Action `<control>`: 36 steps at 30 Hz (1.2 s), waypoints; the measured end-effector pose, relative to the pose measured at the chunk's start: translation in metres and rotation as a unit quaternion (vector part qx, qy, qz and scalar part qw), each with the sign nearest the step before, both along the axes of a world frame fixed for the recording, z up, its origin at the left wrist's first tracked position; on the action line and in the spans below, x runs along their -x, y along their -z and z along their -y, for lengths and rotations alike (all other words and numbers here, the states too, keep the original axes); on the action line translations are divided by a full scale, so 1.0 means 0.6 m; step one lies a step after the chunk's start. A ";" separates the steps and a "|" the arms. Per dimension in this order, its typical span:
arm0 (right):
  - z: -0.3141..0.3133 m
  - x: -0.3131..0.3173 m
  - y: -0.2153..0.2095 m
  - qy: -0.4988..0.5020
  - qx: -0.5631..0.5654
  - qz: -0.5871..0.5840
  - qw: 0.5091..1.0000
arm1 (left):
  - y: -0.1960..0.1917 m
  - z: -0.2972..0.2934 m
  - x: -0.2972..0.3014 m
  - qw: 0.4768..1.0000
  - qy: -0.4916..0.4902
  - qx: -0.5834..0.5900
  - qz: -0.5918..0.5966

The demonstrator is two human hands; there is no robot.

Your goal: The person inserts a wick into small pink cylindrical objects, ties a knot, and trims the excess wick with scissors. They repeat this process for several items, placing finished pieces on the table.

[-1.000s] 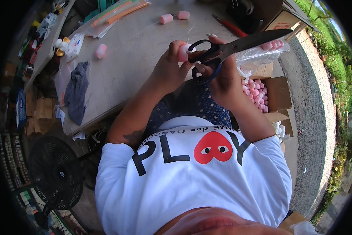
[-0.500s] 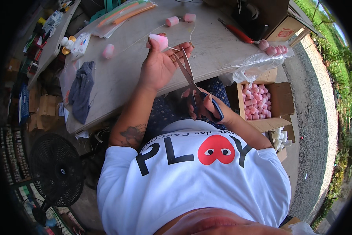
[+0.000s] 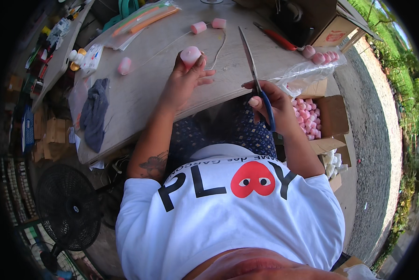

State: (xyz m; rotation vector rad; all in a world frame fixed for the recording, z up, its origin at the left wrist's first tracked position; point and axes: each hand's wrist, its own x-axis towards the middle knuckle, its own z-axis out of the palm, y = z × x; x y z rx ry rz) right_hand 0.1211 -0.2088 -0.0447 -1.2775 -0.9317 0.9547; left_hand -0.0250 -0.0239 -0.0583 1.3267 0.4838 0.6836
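My left hand [image 3: 180,88] is over the table with a short pink candle [image 3: 190,56] pinched between thumb and fingers. The candle's end, with a small nub in its middle, faces up. My right hand [image 3: 277,102] has its fingers in the handles of blue-handled scissors [image 3: 250,56]. Their blades look closed together and point toward the far side of the table, apart from the candle. Beyond my left hand, two more pink candles [image 3: 198,27] lie joined by a pale string [image 3: 222,44]. Another pink candle [image 3: 124,66] lies farther left, with a thin string running near it.
A grey cloth [image 3: 95,114] hangs over the table's [image 3: 139,100] left edge. A red-handled tool [image 3: 281,39] and several pink candles on clear plastic [image 3: 305,77] are at the right. Below stands a cardboard box [image 3: 333,114] of pink pieces. A black fan [image 3: 69,207] stands lower left.
The scissors have moved right, away from the string at my left hand, and their blades have come together. My left hand has turned the candle end-up. The string now lies apart from it.
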 end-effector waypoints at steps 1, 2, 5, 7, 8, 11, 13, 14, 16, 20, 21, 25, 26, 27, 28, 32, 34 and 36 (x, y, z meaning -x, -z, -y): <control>0.017 -0.017 -0.019 0.061 -0.019 0.033 0.997 | -0.017 0.008 0.002 0.979 0.038 -0.157 -0.124; 0.037 -0.033 -0.041 0.107 -0.025 0.063 0.992 | -0.039 0.014 0.003 0.917 0.074 -0.308 -0.241; 0.076 -0.061 -0.080 0.181 -0.039 0.099 0.978 | -0.063 0.056 -0.049 0.731 0.258 -0.491 -0.397; 0.089 -0.058 -0.094 0.192 -0.051 0.117 0.973 | -0.083 0.119 -0.127 0.698 0.370 -0.503 -0.351; 0.092 -0.059 -0.096 0.190 -0.055 0.128 0.972 | -0.056 0.138 -0.167 0.772 0.353 -0.424 -0.316; 0.104 -0.078 -0.088 0.217 -0.038 0.175 0.960 | -0.007 0.164 -0.203 0.864 0.071 -0.497 -0.044; 0.100 -0.105 -0.058 0.261 0.012 0.224 0.939 | 0.001 0.128 -0.164 0.798 0.065 -0.591 -0.096; 0.103 -0.137 -0.037 0.247 0.126 0.249 0.928 | 0.009 0.106 -0.137 0.765 0.015 -0.627 -0.146; 0.089 -0.148 -0.026 0.212 0.207 0.401 0.867 | 0.041 0.057 -0.071 0.723 -0.063 -0.645 -0.241; 0.012 -0.185 0.040 0.210 0.198 0.494 0.820 | 0.065 -0.004 0.025 0.718 -0.136 -0.568 -0.379; -0.010 -0.182 0.042 0.221 0.198 0.511 0.807 | 0.063 -0.011 0.034 0.728 -0.129 -0.544 -0.396; -0.084 -0.179 0.064 0.236 0.228 0.630 0.703 | 0.085 -0.036 0.043 0.735 -0.114 -0.586 -0.321; -0.090 -0.160 0.062 0.239 0.190 0.648 0.698 | 0.079 -0.032 0.042 0.766 -0.096 -0.561 -0.299; -0.094 -0.137 0.061 0.243 0.153 0.664 0.691 | 0.072 -0.023 0.040 0.795 -0.077 -0.534 -0.275; -0.094 -0.106 0.052 0.187 0.070 0.641 0.741 | 0.063 -0.011 0.036 0.823 -0.058 -0.506 -0.251; -0.072 0.010 0.013 -0.040 -0.152 0.420 0.894 | 0.011 0.047 0.030 0.875 -0.006 -0.467 -0.126; -0.058 0.032 0.009 -0.064 -0.101 0.339 0.933 | -0.010 0.063 0.030 0.909 -0.004 -0.402 -0.105; -0.052 0.031 0.024 -0.019 -0.116 0.330 0.936 | -0.011 0.066 0.029 0.917 0.001 -0.387 -0.092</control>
